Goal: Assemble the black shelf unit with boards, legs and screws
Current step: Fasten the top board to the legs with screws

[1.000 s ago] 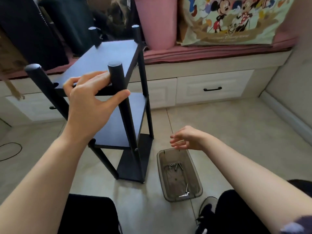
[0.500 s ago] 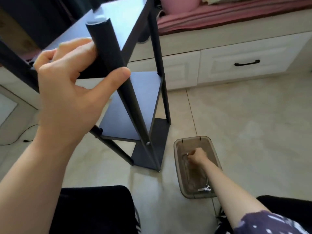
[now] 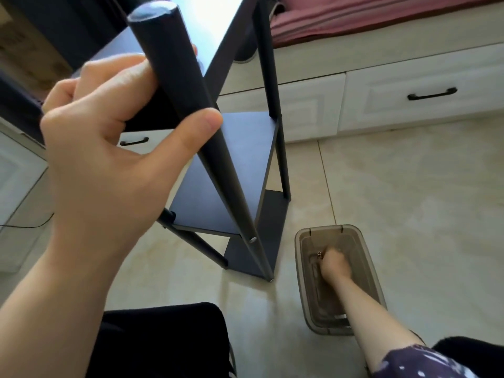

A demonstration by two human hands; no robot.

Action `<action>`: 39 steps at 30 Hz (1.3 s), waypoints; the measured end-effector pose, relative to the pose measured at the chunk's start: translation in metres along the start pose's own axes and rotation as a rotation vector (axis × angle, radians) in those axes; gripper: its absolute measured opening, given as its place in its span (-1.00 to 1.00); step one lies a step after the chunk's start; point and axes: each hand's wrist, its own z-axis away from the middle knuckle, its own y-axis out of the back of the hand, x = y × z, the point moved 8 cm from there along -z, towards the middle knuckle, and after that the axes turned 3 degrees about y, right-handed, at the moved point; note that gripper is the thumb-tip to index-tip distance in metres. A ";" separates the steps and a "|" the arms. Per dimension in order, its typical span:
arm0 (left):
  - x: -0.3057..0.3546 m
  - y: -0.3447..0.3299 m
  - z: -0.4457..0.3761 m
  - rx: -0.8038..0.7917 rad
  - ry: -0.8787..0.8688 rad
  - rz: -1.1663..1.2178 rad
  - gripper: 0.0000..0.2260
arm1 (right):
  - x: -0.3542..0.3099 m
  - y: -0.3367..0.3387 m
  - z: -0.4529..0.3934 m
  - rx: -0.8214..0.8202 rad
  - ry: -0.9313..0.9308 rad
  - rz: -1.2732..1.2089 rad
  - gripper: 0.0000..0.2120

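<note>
Meanwhile, upper left of the frame, the left hand (image 3: 109, 148) curls round a round black metal leg (image 3: 188, 105) of the standing black shelf unit (image 3: 240, 159). Lower right, the right hand (image 3: 334, 264) digs, fingers bunched, in the translucent grey plastic tray (image 3: 368, 257) beside the unit; whether it holds anything, I cannot tell. Likely fetching a screw; next, lift one cleanly.

A room in a home, likely a bedroom or living room: glossy beige floor tiles (image 3: 395, 192), a built-in window seat with white panelled drawers (image 3: 420, 102) (black handles) under a striped pink cushion (image 3: 354, 20), and a thin black cable (image 3: 24, 225) trailing on the floor.
</note>
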 end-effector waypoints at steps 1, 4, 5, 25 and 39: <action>0.001 0.001 -0.001 -0.004 -0.008 -0.013 -0.33 | 0.000 0.001 0.000 0.016 0.002 0.030 -0.81; 0.010 0.002 -0.001 -0.007 -0.095 -0.080 -0.54 | 0.003 0.002 0.000 0.030 -0.020 0.092 -0.80; 0.014 0.002 0.000 0.004 -0.120 -0.096 -0.62 | 0.005 0.001 0.000 0.031 -0.032 0.107 -0.80; 0.043 -0.005 0.006 0.022 -0.112 -0.142 -0.75 | 0.018 0.071 -0.046 0.106 -0.068 0.003 -0.81; 0.062 -0.014 0.001 0.103 -0.175 -0.095 -0.68 | -0.126 0.172 0.052 0.208 0.383 -0.675 -0.95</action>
